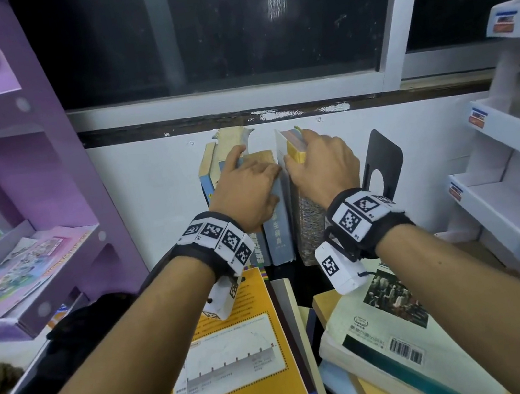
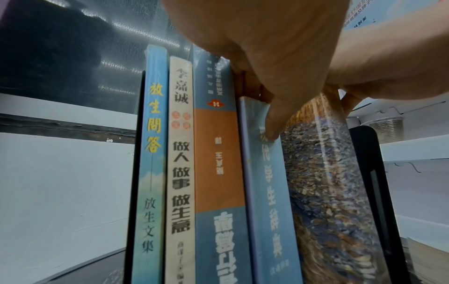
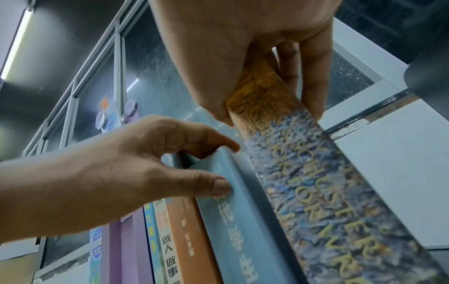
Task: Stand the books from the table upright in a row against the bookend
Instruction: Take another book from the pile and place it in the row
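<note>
Several books stand upright in a row against the white wall, with a black bookend (image 2: 136, 173) at their left end. My left hand (image 1: 257, 170) lies over their tops and pinches the top of the blue book (image 1: 277, 228), thumb on its spine (image 3: 243, 221). Just right of it, my right hand (image 1: 296, 153) grips the top of a thick book with a mottled spine (image 3: 328, 201), thumb on one side and fingers on the other. That book stands beside the blue one. A second black bookend (image 1: 382, 160) stands apart to its right.
A yellow book (image 1: 236, 354) and a white-and-green book (image 1: 374, 325) lie flat with others on the table near me. A purple shelf unit (image 1: 30, 199) stands at the left, white display racks (image 1: 506, 192) at the right, and a dark window above.
</note>
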Tool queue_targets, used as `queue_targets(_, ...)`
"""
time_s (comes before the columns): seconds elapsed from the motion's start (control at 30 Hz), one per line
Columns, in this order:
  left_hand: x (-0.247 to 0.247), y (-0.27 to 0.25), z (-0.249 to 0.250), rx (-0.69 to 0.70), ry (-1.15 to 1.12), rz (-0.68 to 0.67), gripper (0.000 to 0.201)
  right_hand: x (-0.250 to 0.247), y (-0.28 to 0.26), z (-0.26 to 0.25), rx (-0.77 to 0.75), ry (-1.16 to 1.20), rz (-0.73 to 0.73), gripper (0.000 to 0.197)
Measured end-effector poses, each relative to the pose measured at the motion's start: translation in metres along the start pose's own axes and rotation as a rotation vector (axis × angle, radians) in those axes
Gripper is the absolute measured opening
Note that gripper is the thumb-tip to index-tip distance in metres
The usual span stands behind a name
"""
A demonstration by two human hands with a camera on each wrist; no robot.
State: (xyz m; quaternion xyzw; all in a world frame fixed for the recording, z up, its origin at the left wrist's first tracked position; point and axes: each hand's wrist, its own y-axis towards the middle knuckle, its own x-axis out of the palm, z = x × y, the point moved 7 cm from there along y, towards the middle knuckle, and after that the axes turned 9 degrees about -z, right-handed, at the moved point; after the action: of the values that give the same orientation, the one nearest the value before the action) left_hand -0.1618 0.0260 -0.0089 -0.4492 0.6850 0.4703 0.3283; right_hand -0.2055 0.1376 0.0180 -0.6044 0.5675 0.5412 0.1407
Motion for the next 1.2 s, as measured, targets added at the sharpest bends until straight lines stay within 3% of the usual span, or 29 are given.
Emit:
queue_targets(0.2,0.001,0.0,0.0,-0.009,-0.008,-0.005,0.048,0.005,-0.003,0.003,-0.023,0.0,0.001,0.044)
queue_targets(0.6,-0.001,-0.001,0.003,0.0,-0.053,0.024,0.045,0.016,-0.008,0.001,-0.045,0.008,-0.157,0.055)
queue_targets(0.67,-0.001,-0.002,0.002,0.01,-0.047,0.021,0.046,0.016,-0.009,0.002,-0.066,-0.002,-0.235,0.064)
queue_targets(0.87,-0.001,-0.004,0.002,0.039,-0.023,0.012,0.057,0.017,-0.009,0.007,-0.243,-0.077,-0.425,0.119)
queue_targets(1.2,0.0,-0.004,0.003,0.02,-0.013,0.036,0.051,0.02,-0.011,0.002,-0.407,0.021,-0.442,0.097)
